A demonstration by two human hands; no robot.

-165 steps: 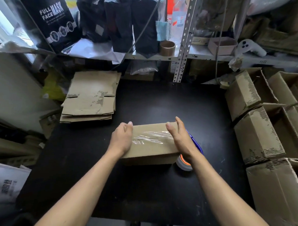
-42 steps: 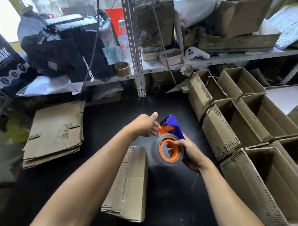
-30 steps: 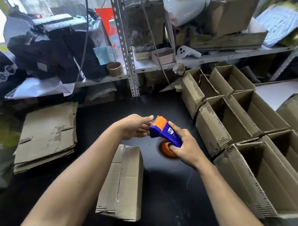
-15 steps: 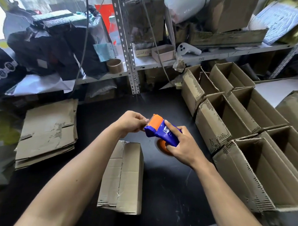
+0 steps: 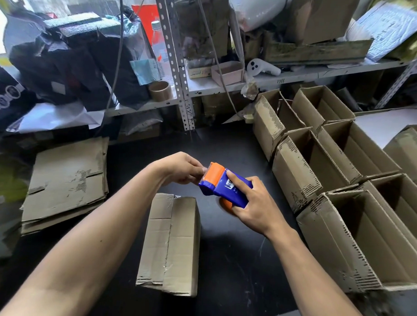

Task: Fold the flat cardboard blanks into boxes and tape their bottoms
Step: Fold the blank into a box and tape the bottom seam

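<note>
Above a black desk (image 5: 234, 265), the right hand (image 5: 255, 206) grips a blue-and-orange tape dispenser (image 5: 222, 185) while the left hand (image 5: 182, 167) pinches at its orange cutter end. A folded cardboard box (image 5: 173, 244) lies at 6 o'clock below them — flat blanks (image 5: 67, 181) stacked at 9 o'clock, open boxes (image 5: 343, 186) at 3 o'clock.

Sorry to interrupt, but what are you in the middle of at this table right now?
A person is making up cardboard boxes. The right hand grips a blue and orange tape dispenser above the black table, while the left hand pinches at its orange cutter end. A folded box lies on the table below, tape on its seam. Flat blanks are stacked on the left, and open boxes stand on the right.
</note>
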